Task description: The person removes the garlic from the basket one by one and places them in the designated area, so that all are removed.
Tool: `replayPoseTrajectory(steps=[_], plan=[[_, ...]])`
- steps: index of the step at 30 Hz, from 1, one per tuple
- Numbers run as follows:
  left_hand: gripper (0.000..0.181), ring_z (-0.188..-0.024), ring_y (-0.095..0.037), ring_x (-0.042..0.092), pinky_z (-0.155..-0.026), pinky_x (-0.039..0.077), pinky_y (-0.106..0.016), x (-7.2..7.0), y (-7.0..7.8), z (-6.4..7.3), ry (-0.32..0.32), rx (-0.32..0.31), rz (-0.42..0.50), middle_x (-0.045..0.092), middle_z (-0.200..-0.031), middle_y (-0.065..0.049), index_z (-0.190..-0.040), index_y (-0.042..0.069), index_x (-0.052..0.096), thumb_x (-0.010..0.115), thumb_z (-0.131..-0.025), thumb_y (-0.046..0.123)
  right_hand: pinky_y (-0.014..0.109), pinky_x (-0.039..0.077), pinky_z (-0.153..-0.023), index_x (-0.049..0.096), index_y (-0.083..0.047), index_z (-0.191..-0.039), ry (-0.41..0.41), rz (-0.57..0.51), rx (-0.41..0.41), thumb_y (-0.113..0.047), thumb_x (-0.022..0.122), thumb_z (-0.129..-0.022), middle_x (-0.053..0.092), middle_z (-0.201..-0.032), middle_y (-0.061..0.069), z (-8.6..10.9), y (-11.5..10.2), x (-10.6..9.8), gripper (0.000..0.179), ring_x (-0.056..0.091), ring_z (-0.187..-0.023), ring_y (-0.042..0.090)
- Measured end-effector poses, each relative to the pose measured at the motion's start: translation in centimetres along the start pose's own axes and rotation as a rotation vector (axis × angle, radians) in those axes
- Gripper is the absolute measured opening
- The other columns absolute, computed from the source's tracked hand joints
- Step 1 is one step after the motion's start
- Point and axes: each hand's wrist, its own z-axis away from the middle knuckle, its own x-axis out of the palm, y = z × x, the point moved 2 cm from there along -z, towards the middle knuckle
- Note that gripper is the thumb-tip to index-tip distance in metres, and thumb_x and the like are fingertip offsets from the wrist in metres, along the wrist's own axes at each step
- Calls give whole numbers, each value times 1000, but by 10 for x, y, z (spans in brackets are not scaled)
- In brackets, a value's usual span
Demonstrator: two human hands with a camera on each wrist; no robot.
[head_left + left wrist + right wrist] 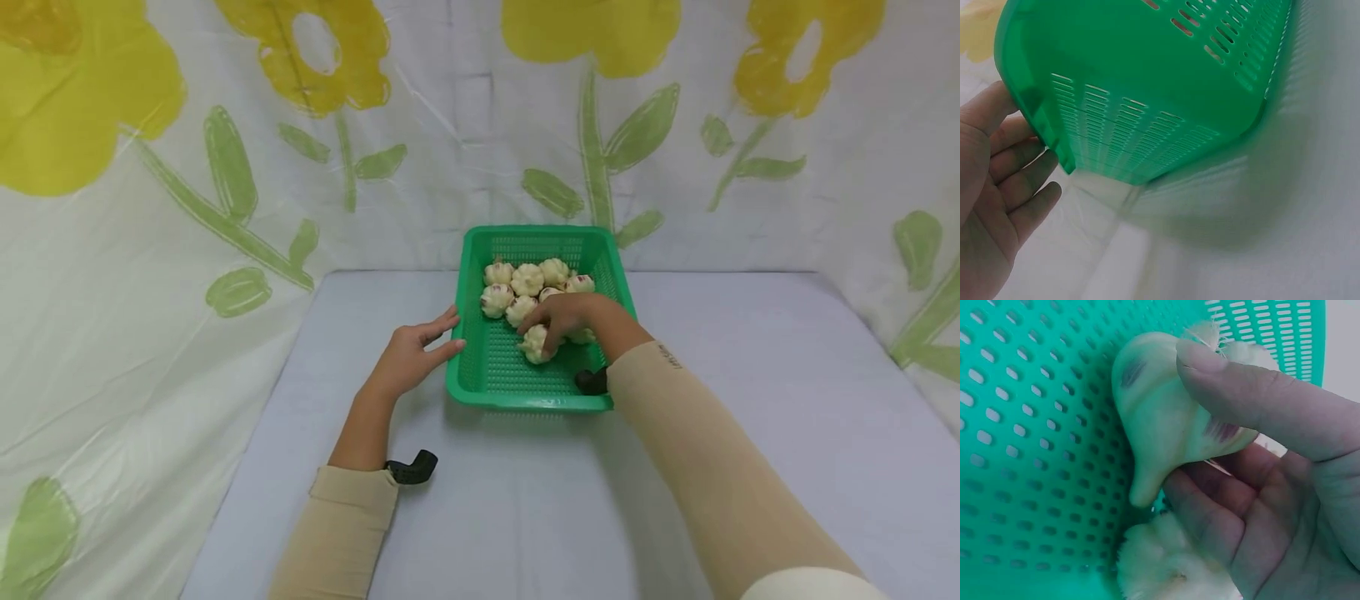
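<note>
A green plastic basket [536,402] with slotted walls holds several garlic bulbs [527,280], pale with purple streaks. Inside it, my right hand [564,317] grips one garlic bulb [534,343] near the middle of the basket. The right wrist view shows thumb and fingers curled round this held bulb [1160,403], its stem end pointing down in that view. Another garlic bulb [1175,559] lies close below the fingers. At the basket's left rim, my left hand [411,354] touches the edge with extended fingers and thumb; in the left wrist view the fingertips [1054,190] lie along the rim.
The basket stands on a table with a pale cloth [720,358], toward the back. Behind it hangs a white sheet [435,150] painted with yellow flowers and green leaves. Each wrist carries a black camera mount [412,468].
</note>
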Motion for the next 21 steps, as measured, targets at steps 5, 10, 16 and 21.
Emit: replayPoseTrajectory(steps=[5, 10, 16, 21], plan=[[60, -138, -20, 46, -111, 41, -39, 4, -1, -2, -1, -1, 8, 42, -151, 12, -143, 17, 53, 65, -92, 46, 54, 34, -113, 48, -25, -148, -7, 16, 21, -28, 80, -82, 37, -156, 11, 6, 1, -3, 73, 34, -143, 33], [59, -137, -21, 46, -111, 41, -40, 5, 0, -1, 5, 11, 10, 42, -151, 11, -143, 17, 53, 65, -92, 45, 54, 33, -114, 46, -25, -149, -6, 48, 20, -20, 82, -79, 36, -156, 11, 4, 5, -2, 78, 30, -145, 34], [59, -137, -20, 46, -111, 41, -39, 4, 0, 0, 4, 14, -7, 43, -151, 12, -142, 17, 54, 65, -92, 46, 53, 35, -113, 48, -23, -148, 6, 70, 7, -21, 80, -82, 39, -154, 11, 1, 5, 0, 73, 35, -142, 33], [59, -138, -20, 45, -111, 41, -39, 0, 0, 1, 6, 15, -17, 43, -151, 12, -142, 18, 53, 65, -92, 46, 51, 36, -112, 49, -23, -147, 26, 49, 14, -19, 80, -81, 42, -152, 8, -1, 2, 2, 73, 37, -140, 29]])
